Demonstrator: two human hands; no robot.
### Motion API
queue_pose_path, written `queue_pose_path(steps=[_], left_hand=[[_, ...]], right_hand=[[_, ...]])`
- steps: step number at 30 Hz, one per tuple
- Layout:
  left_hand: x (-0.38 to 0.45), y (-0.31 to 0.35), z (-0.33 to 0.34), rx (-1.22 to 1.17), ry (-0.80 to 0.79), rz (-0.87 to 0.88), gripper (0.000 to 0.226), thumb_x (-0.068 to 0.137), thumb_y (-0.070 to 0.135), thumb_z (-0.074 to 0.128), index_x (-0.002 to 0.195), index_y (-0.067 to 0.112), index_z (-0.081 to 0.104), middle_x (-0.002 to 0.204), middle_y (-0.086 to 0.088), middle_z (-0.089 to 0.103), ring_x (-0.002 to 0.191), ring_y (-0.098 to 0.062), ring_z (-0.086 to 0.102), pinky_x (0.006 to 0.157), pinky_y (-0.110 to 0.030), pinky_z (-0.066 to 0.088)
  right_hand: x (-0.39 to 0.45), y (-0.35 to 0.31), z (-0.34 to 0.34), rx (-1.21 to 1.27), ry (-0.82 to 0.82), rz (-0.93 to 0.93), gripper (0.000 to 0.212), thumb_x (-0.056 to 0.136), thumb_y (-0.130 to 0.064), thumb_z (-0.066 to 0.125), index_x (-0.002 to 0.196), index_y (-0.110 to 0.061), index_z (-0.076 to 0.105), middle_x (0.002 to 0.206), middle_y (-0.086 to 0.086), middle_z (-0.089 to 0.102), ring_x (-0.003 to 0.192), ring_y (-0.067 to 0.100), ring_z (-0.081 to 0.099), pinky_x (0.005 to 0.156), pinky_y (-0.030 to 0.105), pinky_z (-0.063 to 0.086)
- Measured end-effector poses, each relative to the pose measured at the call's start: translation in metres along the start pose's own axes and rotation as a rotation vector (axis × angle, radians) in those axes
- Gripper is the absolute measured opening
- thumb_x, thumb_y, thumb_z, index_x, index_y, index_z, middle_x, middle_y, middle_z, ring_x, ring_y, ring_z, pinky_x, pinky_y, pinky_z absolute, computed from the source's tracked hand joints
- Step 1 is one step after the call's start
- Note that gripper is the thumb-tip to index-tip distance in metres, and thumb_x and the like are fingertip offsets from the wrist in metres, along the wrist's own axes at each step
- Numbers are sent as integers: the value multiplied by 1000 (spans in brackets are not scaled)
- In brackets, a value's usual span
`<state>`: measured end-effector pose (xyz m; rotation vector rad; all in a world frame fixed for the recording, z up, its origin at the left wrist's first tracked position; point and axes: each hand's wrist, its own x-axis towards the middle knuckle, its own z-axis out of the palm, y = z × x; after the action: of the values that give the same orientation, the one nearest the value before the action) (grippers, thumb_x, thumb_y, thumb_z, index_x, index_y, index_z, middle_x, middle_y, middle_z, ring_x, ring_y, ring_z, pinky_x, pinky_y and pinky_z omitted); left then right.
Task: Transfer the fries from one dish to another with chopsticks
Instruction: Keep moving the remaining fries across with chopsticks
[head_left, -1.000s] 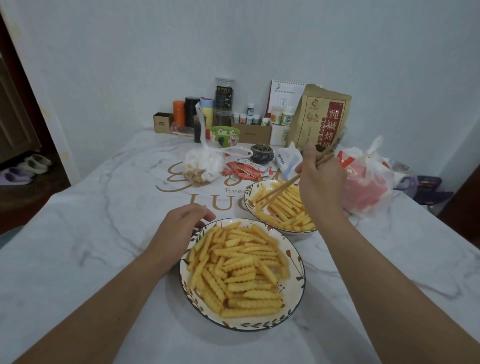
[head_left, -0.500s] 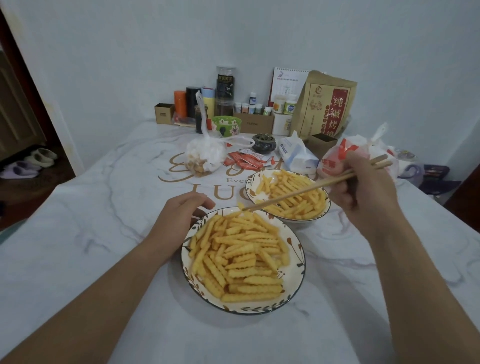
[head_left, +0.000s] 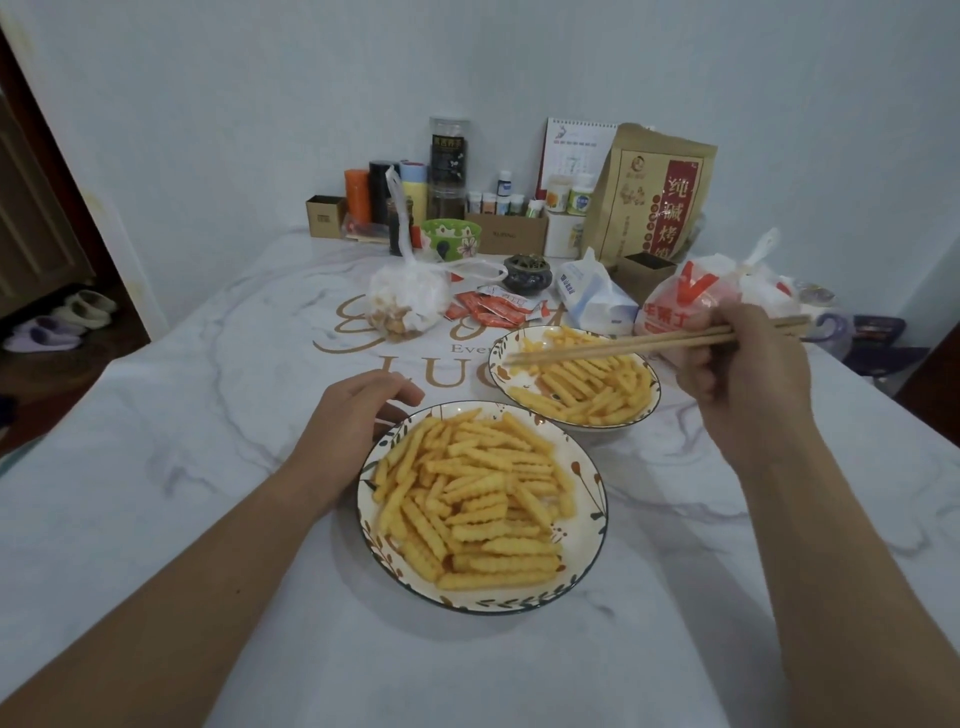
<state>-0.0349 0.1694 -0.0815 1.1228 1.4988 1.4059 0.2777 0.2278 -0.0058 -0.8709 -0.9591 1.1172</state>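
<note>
Two leaf-patterned white dishes stand on the marble table. The near dish (head_left: 587, 566) is heaped with crinkle-cut fries (head_left: 472, 499). The far dish (head_left: 501, 345) holds a smaller pile of fries (head_left: 587, 387). My right hand (head_left: 748, 379) grips a pair of wooden chopsticks (head_left: 618, 346) that lie almost level, their tips over the far dish's left side with no fry visible between them. My left hand (head_left: 358, 415) rests against the near dish's upper-left rim, fingers relaxed.
Behind the dishes lie a clear bag of snacks (head_left: 408, 301), red sauce packets (head_left: 493, 312), a white-blue pack (head_left: 592, 299) and a red-white plastic bag (head_left: 691, 296). Bottles, boxes, a green bowl (head_left: 451, 239) and a brown paper bag (head_left: 654, 192) line the wall. Slippers sit on the floor at left.
My right hand drew back to the right from over the far dish. The chopstick tips swung down toward the near dish's far rim, then rose to hover level over the far dish. My left hand stayed put.
</note>
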Motion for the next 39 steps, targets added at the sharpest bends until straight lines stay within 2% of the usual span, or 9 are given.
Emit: queue_pose_path(steps=[2, 5, 11, 15, 18, 24, 28, 32, 39], left_hand=[[0, 0, 0, 1, 0, -12, 31, 100, 26, 55, 85, 12, 77, 90, -16, 74, 75, -26, 68, 72, -37, 55], [0, 1, 0, 15, -6, -10, 31, 100, 26, 55, 85, 11, 77, 91, -17, 75, 75, -24, 67, 71, -36, 54], [1, 0, 0, 12, -16, -19, 31, 101, 26, 55, 85, 11, 77, 90, -20, 74, 76, -29, 68, 74, -41, 54], [1, 0, 0, 13, -23, -10, 31, 101, 26, 54, 85, 11, 77, 86, -16, 74, 76, -28, 68, 76, -42, 54], [1, -1, 0, 18, -24, -9, 32, 101, 25, 54, 85, 11, 77, 85, -13, 74, 76, -27, 67, 74, -41, 54], [1, 1, 0, 3, -21, -14, 31, 101, 25, 54, 86, 11, 77, 85, -12, 73, 76, -27, 66, 74, -40, 53], [1, 1, 0, -8, -17, -21, 30, 99, 24, 54, 86, 11, 77, 88, -16, 72, 77, -29, 66, 75, -40, 54], [0, 1, 0, -12, -16, -26, 30, 99, 24, 54, 87, 10, 77, 88, -17, 71, 77, -29, 66, 74, -40, 54], [2, 1, 0, -27, -7, -37, 31, 100, 26, 55, 85, 10, 77, 86, -14, 72, 76, -28, 65, 75, -39, 53]], right_hand=[[2, 12, 4, -54, 177, -74, 55, 99, -17, 52, 46, -18, 66, 51, 1, 53, 44, 14, 40, 39, 25, 26], [-1, 27, 9, -236, 247, -197, 54, 102, -27, 54, 50, -23, 67, 45, -2, 52, 37, 16, 42, 39, 26, 32], [-7, 58, 30, -481, 105, -424, 52, 101, -46, 50, 75, -3, 63, 59, 18, 53, 55, 36, 48, 51, 45, 43], [1, 72, 36, -658, 16, -497, 60, 100, -55, 41, 75, -4, 60, 57, 11, 52, 56, 35, 51, 54, 53, 45], [0, 74, 38, -554, 42, -408, 52, 102, -51, 42, 78, -12, 65, 57, -3, 53, 55, 21, 49, 53, 41, 40], [-1, 40, 28, -89, 223, -163, 50, 106, -28, 45, 63, -16, 66, 51, 1, 50, 43, 11, 43, 42, 24, 32], [-1, 15, 14, 100, 109, -43, 64, 107, -31, 44, 49, -18, 66, 51, 3, 47, 44, 12, 38, 41, 22, 23], [-6, -2, 7, 105, -30, -32, 59, 107, -26, 42, 53, -14, 61, 47, 3, 44, 41, 13, 29, 49, 28, 13], [-9, -9, 6, -54, -137, -62, 59, 107, -23, 42, 52, -17, 61, 56, 4, 54, 46, 15, 33, 47, 30, 15]])
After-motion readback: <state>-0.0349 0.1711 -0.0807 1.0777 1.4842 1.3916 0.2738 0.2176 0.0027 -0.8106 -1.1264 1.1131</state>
